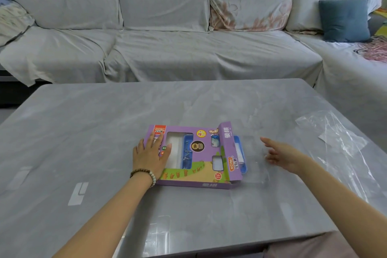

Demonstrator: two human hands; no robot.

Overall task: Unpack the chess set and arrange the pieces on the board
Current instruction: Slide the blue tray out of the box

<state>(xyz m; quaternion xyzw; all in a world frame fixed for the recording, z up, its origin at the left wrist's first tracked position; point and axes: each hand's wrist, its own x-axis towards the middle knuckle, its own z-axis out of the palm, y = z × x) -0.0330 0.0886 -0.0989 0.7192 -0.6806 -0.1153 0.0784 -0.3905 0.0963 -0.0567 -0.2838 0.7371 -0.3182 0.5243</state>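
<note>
The left hand, with one bead bracelet at its wrist, is laid flat, fingers straight, on the left end of the one purple chess-set box, which lies near the table's centre. One blue tray is seen sticking out of the box's opened right end. At 3 o'clock from the tray, the right hand is held open with relaxed fingers and nothing gripped; whether it touches the table cannot be told. One clear plastic wrap is spread at 2 o'clock. The grey marbled table is faced by a grey-covered sofa at 12 o'clock, and one blue cushion is set at 1 o'clock.
</note>
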